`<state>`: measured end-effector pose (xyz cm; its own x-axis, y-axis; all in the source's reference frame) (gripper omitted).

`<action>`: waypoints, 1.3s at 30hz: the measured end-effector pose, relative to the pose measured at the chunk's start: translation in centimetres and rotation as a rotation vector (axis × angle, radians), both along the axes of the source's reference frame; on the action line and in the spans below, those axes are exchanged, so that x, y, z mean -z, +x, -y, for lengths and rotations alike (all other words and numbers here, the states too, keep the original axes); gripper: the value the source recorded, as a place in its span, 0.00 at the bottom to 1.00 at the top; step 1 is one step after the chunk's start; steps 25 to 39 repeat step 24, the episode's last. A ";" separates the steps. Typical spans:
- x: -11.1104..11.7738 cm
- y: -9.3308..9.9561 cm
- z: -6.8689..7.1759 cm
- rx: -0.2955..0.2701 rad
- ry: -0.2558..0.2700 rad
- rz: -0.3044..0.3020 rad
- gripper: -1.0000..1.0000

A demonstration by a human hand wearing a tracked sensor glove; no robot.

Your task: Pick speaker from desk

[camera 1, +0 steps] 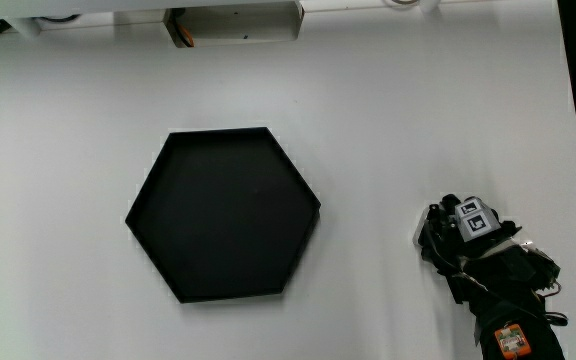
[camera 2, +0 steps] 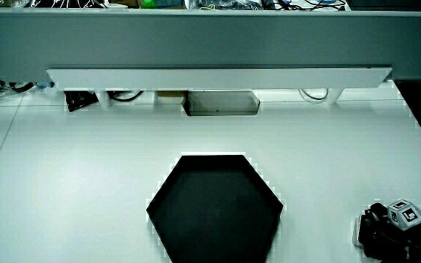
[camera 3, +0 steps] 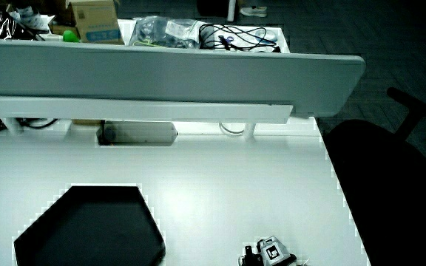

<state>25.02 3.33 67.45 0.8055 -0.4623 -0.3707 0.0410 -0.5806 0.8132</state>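
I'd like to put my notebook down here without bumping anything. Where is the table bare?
Bare table surrounds the black hexagonal tray: widest between tray and low partition, also between tray and the hand. It is crowded only around the hand, near the table's edge.

I see the white table [camera 1: 388, 120] lit bright and even from overhead, nearly blown out, with almost no shadows. The black hexagonal tray [camera 1: 223, 215] reads as a flat dark mass, a faint sheen along its rim at 12 o'clock. In both side views the table's outlines look jagged, and the floor past the table's edge falls dim.
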 end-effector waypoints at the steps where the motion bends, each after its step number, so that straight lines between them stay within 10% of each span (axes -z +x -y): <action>1: -0.2 0.0 0.0 0.004 -0.006 0.003 0.91; 14: -0.4 0.8 -0.7 -0.041 0.028 0.017 1.00; 24: 4.4 -2.6 0.8 0.018 0.243 0.157 1.00; 39: 4.4 -2.6 0.8 0.018 0.243 0.157 1.00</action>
